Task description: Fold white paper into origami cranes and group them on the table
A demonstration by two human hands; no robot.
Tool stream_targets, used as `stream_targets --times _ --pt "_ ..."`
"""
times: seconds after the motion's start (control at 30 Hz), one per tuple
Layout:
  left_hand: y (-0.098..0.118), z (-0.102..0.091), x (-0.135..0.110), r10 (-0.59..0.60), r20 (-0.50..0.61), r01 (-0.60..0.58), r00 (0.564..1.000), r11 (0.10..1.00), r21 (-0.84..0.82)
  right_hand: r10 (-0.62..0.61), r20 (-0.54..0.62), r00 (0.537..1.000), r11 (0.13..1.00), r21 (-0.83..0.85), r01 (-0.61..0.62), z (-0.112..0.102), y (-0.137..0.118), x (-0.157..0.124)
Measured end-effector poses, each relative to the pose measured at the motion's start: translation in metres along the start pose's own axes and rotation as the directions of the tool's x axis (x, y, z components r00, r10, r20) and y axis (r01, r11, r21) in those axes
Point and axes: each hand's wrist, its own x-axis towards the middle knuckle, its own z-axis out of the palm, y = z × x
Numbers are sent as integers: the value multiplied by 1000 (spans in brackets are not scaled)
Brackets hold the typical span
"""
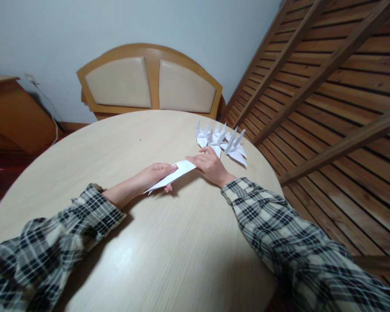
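Note:
A narrow piece of folded white paper (178, 171) is held above the table, slanting up to the right. My left hand (156, 177) grips its left part, thumb on top and fingers underneath. At the right end, my right hand (210, 164) pinches the paper's tip between thumb and fingers. Several finished white paper cranes (217, 138) stand close together just beyond my right hand, wings and necks pointing up.
The round pale wooden table (169, 251) fills the middle. Behind it stands a headboard (154, 82) with cream panels against the wall. A slatted wooden partition (338, 95) slopes along the right. A wooden cabinet (16, 115) and a white cable (56, 125) are at the left.

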Motion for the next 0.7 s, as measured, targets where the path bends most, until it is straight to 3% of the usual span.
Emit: stream_targets --times 0.17,0.7 --pt "-1 -1 0 9 13 -9 1000 1000 4 49 69 996 998 32 -51 0 2 -1" --pt "-1 -1 -1 -1 -5 1 1000 1000 -21 144 54 988 988 47 -146 -4 17 -7"
